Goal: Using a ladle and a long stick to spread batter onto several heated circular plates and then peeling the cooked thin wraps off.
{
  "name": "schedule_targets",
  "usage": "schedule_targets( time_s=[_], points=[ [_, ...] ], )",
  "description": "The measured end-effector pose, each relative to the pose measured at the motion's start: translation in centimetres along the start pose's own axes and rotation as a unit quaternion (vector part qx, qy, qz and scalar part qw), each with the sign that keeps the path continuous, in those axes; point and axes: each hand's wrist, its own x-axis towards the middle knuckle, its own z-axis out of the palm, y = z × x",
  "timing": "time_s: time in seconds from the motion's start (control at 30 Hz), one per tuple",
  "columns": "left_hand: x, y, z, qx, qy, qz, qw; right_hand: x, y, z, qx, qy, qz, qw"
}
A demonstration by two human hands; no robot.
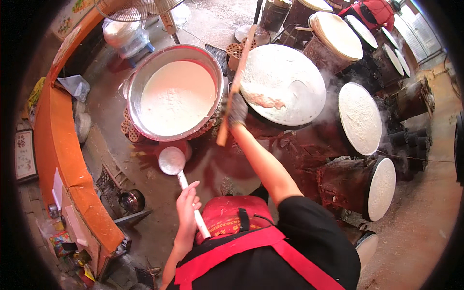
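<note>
My right hand (237,110), in a dark glove, grips a long wooden scraper (244,63) held diagonally beside the round griddle (297,65), which carries thin pale batter and a thicker lump at its lower left. Left of it is a large metal pot (133,121) of cream-coloured batter (176,101). My left hand (188,203) is closed round the pale handle of a ladle (171,160), whose batter-coated round cup is below the pot.
Several steaming griddles (360,116) on drum stoves line the right side, one (333,34) topped with pale flat rounds. A person in red (374,14) is at the top right. An orange counter (72,179) runs along the left; a fan (121,9) stands at the back.
</note>
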Motion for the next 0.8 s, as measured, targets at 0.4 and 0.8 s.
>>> schedule_targets(
  time_s=[0.4,0.8],
  points=[
    [-1.1,-1.0,-2.9,0.022,0.014,0.032,0.999,-11.2,1.6,-5.8,0.177,0.125,0.050,0.975],
    [-0.4,-1.5,4.7,0.016,-0.083,0.009,0.996,-0.2,0.5,-19.4,-0.034,0.003,-0.124,0.992]
  ],
)
